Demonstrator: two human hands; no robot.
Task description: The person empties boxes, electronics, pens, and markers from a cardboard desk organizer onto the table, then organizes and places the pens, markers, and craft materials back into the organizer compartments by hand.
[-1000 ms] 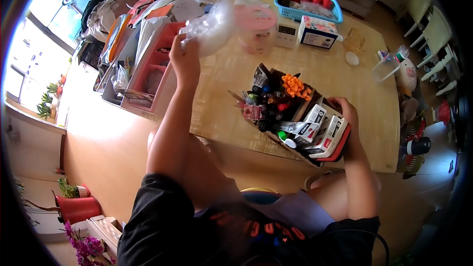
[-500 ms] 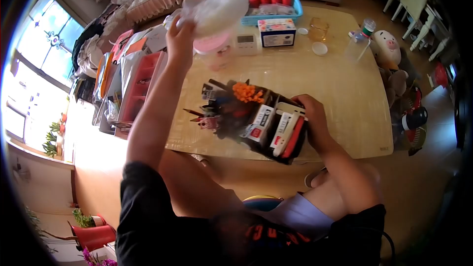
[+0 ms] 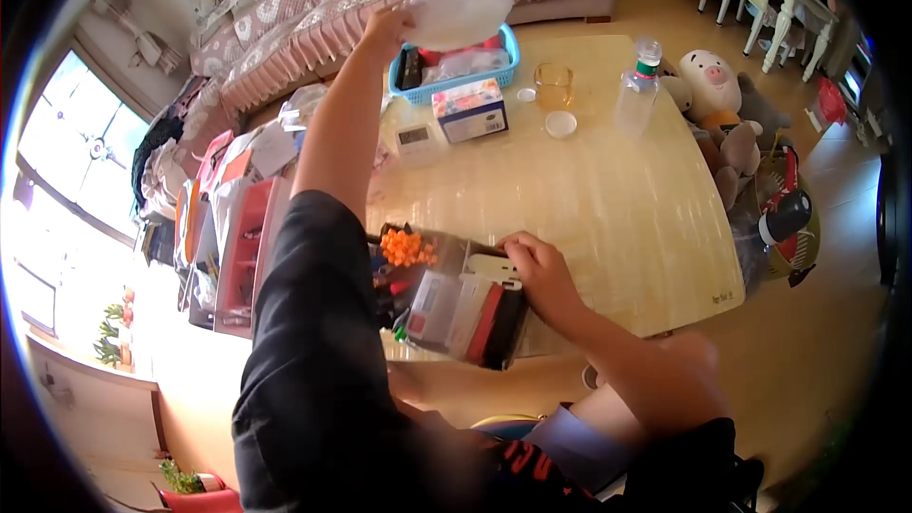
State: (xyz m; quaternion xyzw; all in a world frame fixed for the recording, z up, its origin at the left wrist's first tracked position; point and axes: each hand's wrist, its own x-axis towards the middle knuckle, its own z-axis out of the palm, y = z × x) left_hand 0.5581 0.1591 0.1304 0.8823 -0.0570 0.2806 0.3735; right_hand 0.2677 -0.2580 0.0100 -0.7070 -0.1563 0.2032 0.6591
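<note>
My left hand (image 3: 388, 30) is raised over the far side of the table, closed on a crumpled, translucent plastic bag (image 3: 458, 11). The bag hangs above a blue basket (image 3: 414, 94). My right hand (image 3: 541, 274) grips the right edge of a dark desk organizer (image 3: 481, 249) near the table's front edge. Standing in the organizer are white boxes (image 3: 439, 306), a red item (image 3: 485, 321) and a bunch of small orange berries (image 3: 407, 248). My left sleeve hides the organizer's left part.
On the table (image 3: 627, 228) stand a tissue box (image 3: 472, 112), a small white digital clock (image 3: 415, 140), an amber glass cup (image 3: 554, 87) and a clear bottle (image 3: 638, 90). A pink drawer unit (image 3: 249, 242) is at the left. Plush toys (image 3: 711, 85) sit beyond the right edge.
My left hand has carried the plastic bag farther over the table, above the blue basket. The view has shifted, and my right hand remains at the organizer's edge.
</note>
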